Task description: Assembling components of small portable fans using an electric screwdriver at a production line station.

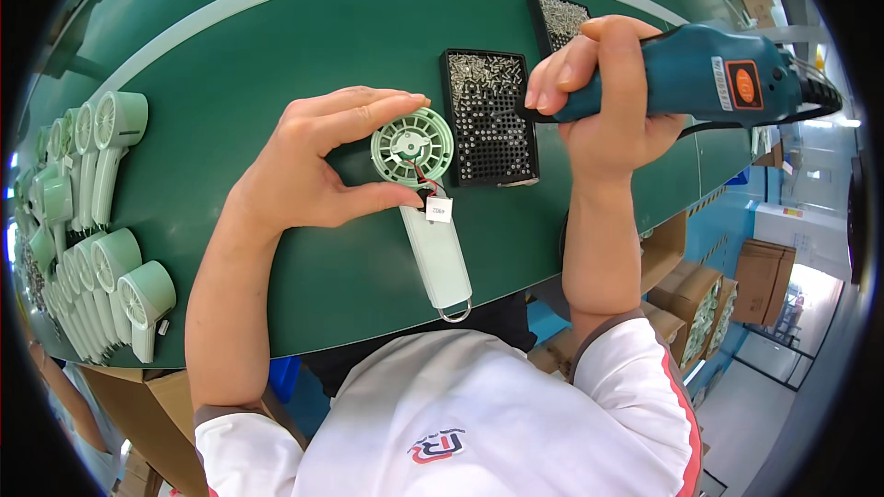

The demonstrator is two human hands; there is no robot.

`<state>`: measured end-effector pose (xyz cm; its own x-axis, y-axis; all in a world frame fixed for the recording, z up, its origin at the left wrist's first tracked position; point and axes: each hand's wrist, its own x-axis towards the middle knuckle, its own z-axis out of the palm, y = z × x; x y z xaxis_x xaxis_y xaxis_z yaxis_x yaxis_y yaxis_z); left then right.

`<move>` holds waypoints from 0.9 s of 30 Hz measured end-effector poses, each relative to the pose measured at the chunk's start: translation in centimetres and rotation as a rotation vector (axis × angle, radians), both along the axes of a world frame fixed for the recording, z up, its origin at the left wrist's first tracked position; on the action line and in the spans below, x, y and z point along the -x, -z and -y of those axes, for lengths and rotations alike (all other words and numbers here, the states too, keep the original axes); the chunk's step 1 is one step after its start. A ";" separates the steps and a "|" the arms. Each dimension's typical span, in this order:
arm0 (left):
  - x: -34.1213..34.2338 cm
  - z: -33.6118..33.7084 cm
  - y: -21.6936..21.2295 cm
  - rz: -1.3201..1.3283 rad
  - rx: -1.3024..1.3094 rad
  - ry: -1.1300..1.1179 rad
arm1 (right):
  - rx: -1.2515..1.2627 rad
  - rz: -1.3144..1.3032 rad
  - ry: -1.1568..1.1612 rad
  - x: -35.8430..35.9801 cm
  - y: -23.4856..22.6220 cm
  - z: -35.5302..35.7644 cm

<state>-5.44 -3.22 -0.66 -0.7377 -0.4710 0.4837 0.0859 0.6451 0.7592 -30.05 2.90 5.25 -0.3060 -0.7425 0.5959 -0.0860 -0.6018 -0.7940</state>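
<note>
Fan [412, 145] in the left hand [313, 161], driver [695, 78] in the right hand [612, 115].
From here, the left thumb and fingers curve wide around the fan's head, holding its rim above the green table [304, 37]; a white tag [439, 209] hides part of the neck. The right hand is wrapped tight round the driver, whose bit I can't make out against the near tray [447, 83]. That black tray has screws [483, 69] heaped at its far end, others seated in holes; the far tray [538, 23], partly hidden, holds small metal pieces too.
</note>
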 end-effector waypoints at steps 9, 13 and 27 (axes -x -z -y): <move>0.1 -0.2 0.4 -0.047 -0.017 -0.024 | 0.051 0.179 -0.118 -0.6 -2.4 -0.2; 0.2 -0.2 0.2 -0.038 -0.021 -0.023 | 0.019 -0.027 -0.251 -0.1 -3.0 -0.9; -0.2 -0.3 0.6 -0.042 -0.014 -0.047 | -0.011 -0.090 -0.457 -2.6 -3.6 -1.4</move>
<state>-5.26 -2.94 -1.24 -0.6943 -0.5113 0.5065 0.0877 0.6384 0.7647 -27.42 4.26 8.87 0.1070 -0.7953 0.5968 0.1174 -0.5859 -0.8018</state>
